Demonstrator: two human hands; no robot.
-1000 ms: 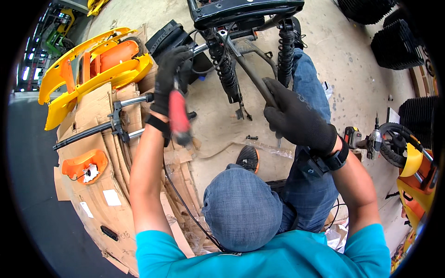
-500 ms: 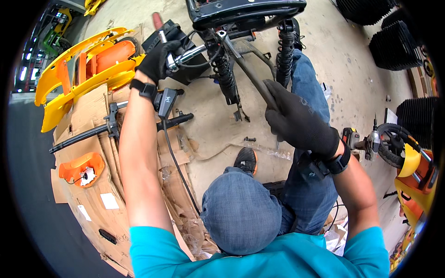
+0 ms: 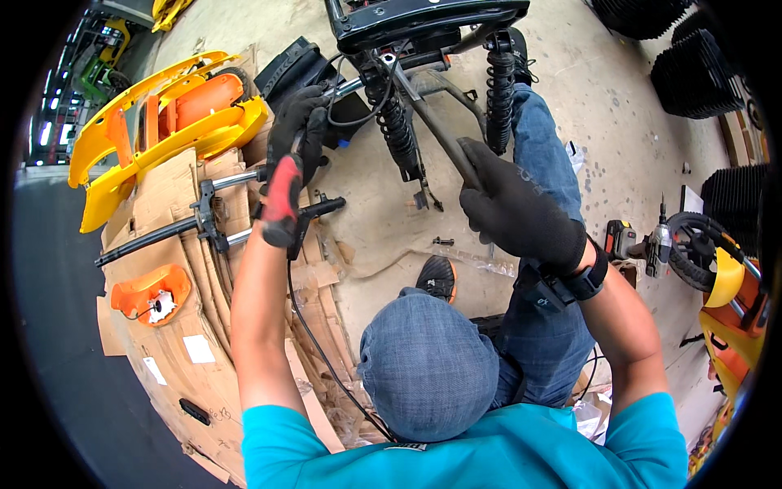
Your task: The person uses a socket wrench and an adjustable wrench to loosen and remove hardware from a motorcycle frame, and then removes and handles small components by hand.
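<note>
My left hand, in a black glove, is closed around a socket wrench with a red and black handle, which points back toward my forearm. The wrench's socket end is hidden by the hand, beside a metal rod on the black vehicle frame. My right hand, gloved too, grips the lower end of a long metal wrench. That wrench slants up to the frame, its ringed head near the left spring shock absorber. A second shock absorber hangs at the right.
Flattened cardboard at the left carries a black fork-like part and an orange cover. Yellow body panels lie beyond. At the right are a cordless drill and a wheel. A small bolt lies on the floor.
The socket wrench's red handle has swung from pointing away beyond my left hand to pointing back toward me. My left hand has moved slightly nearer. My right hand has barely moved.
</note>
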